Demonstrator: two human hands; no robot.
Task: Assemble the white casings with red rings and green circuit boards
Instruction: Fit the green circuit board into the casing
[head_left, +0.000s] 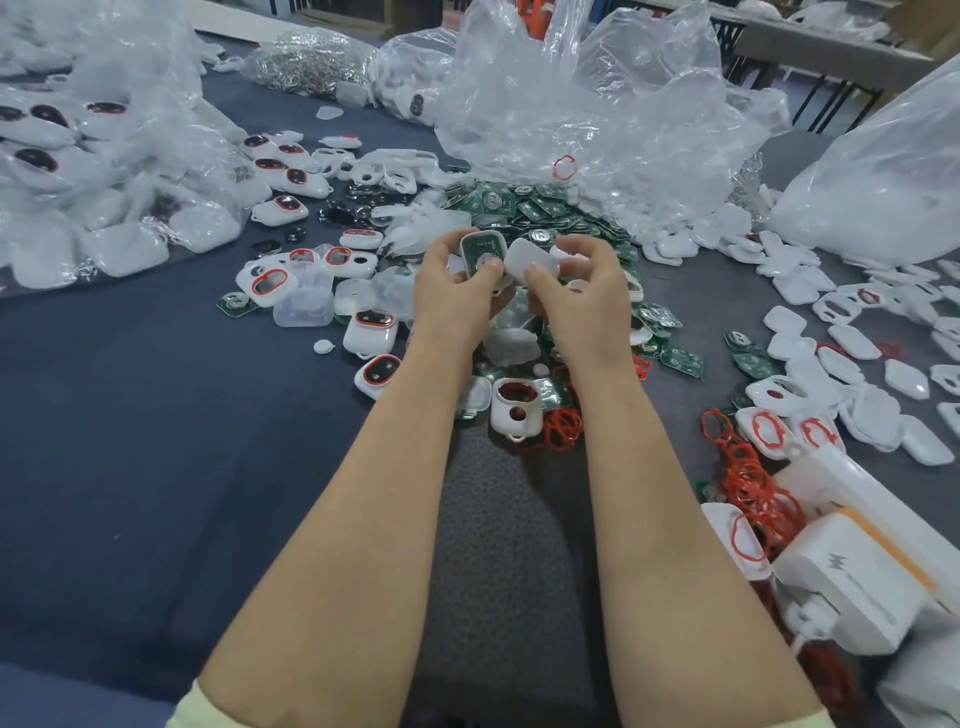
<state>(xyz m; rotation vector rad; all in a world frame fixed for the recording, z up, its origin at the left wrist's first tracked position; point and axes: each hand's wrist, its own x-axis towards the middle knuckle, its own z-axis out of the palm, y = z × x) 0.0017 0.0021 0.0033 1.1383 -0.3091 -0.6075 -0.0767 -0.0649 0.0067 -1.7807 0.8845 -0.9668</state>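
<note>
My left hand (457, 291) grips a white casing half (482, 253) with a green circuit board seated inside it, thumb pressed on its lower edge. My right hand (576, 283) pinches a plain white casing cover (531, 260) right beside it; the two parts nearly touch. Behind my hands lies a heap of green circuit boards (524, 208). Loose red rings (563, 428) lie near my right forearm, and a larger tangle of red rings (748, 483) sits at the right. A white casing with a red ring (514, 402) rests between my forearms.
Finished casings with red-rimmed windows (374, 327) are scattered at the left. Plain white covers (852, 364) spread at the right. Crumpled clear plastic bags (597, 104) stand behind, bagged casings (78, 171) at far left. A white box (852, 587) sits at the right edge. Dark blue table cover (156, 441).
</note>
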